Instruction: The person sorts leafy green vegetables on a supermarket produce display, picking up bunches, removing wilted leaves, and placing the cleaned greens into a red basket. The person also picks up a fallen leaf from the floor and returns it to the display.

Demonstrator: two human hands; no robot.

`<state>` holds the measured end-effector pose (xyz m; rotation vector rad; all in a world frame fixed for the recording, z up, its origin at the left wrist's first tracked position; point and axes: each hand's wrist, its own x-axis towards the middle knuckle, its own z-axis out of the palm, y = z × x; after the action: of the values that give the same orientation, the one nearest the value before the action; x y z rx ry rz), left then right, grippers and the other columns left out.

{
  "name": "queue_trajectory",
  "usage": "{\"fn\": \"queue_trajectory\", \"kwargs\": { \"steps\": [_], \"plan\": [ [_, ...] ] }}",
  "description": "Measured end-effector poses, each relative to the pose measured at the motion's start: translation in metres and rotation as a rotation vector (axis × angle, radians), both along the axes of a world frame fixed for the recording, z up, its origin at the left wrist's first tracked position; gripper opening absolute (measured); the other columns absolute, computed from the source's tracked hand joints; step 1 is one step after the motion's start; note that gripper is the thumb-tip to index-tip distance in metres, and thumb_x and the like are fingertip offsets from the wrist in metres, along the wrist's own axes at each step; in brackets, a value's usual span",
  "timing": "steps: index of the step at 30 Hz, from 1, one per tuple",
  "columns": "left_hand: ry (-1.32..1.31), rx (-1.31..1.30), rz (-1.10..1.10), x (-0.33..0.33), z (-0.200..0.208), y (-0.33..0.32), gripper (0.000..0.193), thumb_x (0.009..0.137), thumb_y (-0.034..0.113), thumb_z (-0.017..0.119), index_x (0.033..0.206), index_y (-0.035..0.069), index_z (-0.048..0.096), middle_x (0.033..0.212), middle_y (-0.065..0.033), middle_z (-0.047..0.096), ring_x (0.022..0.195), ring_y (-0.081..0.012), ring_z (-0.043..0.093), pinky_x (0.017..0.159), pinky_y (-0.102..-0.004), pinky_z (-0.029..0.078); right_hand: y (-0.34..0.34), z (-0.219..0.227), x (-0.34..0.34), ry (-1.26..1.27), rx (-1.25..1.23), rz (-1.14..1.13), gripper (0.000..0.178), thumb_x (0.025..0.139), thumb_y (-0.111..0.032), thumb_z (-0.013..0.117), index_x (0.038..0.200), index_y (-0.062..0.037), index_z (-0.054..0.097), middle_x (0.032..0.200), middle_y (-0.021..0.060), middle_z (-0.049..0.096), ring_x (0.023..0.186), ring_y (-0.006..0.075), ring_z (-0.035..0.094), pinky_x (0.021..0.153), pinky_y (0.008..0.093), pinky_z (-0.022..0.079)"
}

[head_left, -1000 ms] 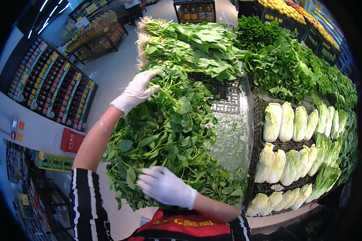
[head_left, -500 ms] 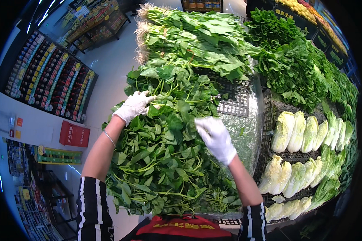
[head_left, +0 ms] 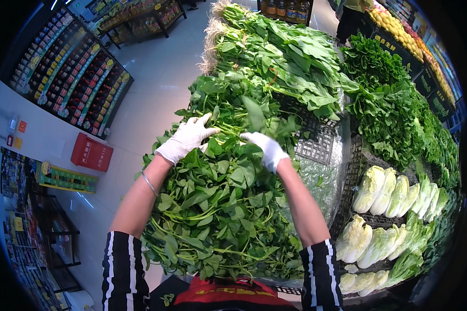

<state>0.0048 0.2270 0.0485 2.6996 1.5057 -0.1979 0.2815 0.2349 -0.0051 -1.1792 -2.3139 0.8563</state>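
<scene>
A large heap of leafy greens (head_left: 207, 207) with long green stems fills the display in front of me. My left hand (head_left: 188, 139), in a white glove, is at the upper left of the heap, thumb and forefinger closed around some green stems (head_left: 227, 127). From the right, my white-gloved right hand (head_left: 267, 150) meets the same stems with its fingers pinched together at their other end. A loose leaf (head_left: 253, 113) just above it is blurred by motion. Leaves hide part of the fingers of both hands.
Bundled greens with pale roots (head_left: 210, 44) lie beyond the heap. To the right are a black plastic crate (head_left: 316, 142), napa cabbages (head_left: 371, 189) in rows and darker leafy greens (head_left: 384, 98). A red box (head_left: 91, 152) and a shelf of jars (head_left: 70, 72) stand on the left.
My right hand has moved up and left to the stems beside my left hand, its fingers now pinching. My left hand stays at the stems. The whole view has shifted slightly.
</scene>
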Motion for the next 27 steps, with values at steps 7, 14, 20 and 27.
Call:
{"fn": "queue_trajectory", "kwargs": {
  "steps": [7, 14, 20, 27],
  "plan": [
    [-0.03, -0.076, -0.016, -0.013, -0.021, 0.004, 0.066, 0.076, 0.019, 0.078, 0.138, 0.03, 0.061, 0.149, -0.0208, 0.048, 0.124, -0.044, 0.054, 0.102, -0.0515, 0.049, -0.019, -0.04, 0.009, 0.433, -0.44, 0.024, 0.031, 0.102, -0.009, 0.048, 0.128, -0.004, 0.063, 0.111, 0.0056, 0.072, 0.092, 0.0128, 0.062, 0.083, 0.0278, 0.05],
    [0.028, -0.268, 0.143, -0.022, -0.028, 0.024, 0.06, 0.087, 0.018, 0.069, 0.143, 0.035, 0.053, 0.16, -0.0139, 0.039, 0.138, -0.0422, 0.045, 0.115, -0.0476, 0.041, -0.028, -0.032, 0.011, 0.364, 0.165, -0.2, 0.034, 0.091, -0.006, 0.065, 0.125, -0.0048, 0.063, 0.107, 0.0219, 0.064, 0.098, 0.0396, 0.063, 0.086, 0.0442, 0.051],
    [0.021, -0.206, 0.086, -0.014, -0.02, 0.037, 0.063, 0.082, 0.014, 0.073, 0.14, 0.027, 0.054, 0.161, -0.0142, 0.039, 0.139, -0.0416, 0.046, 0.112, -0.0449, 0.044, -0.064, -0.011, 0.067, 0.437, 0.359, -0.463, 0.024, 0.096, -0.01, 0.064, 0.119, -0.002, 0.063, 0.101, 0.0149, 0.063, 0.092, 0.0319, 0.063, 0.084, 0.0395, 0.052],
    [0.074, -0.5, 0.075, 0.033, 0.075, 0.072, 0.053, 0.095, 0.045, 0.068, 0.13, 0.006, 0.066, 0.137, -0.0308, 0.058, 0.125, -0.0401, 0.06, 0.107, -0.04, 0.047, -0.189, 0.007, 0.161, 0.169, 0.022, -0.328, 0.02, 0.096, -0.014, 0.065, 0.114, -0.0052, 0.069, 0.101, 0.0125, 0.066, 0.091, 0.031, 0.064, 0.084, 0.0403, 0.052]
  ]
}}
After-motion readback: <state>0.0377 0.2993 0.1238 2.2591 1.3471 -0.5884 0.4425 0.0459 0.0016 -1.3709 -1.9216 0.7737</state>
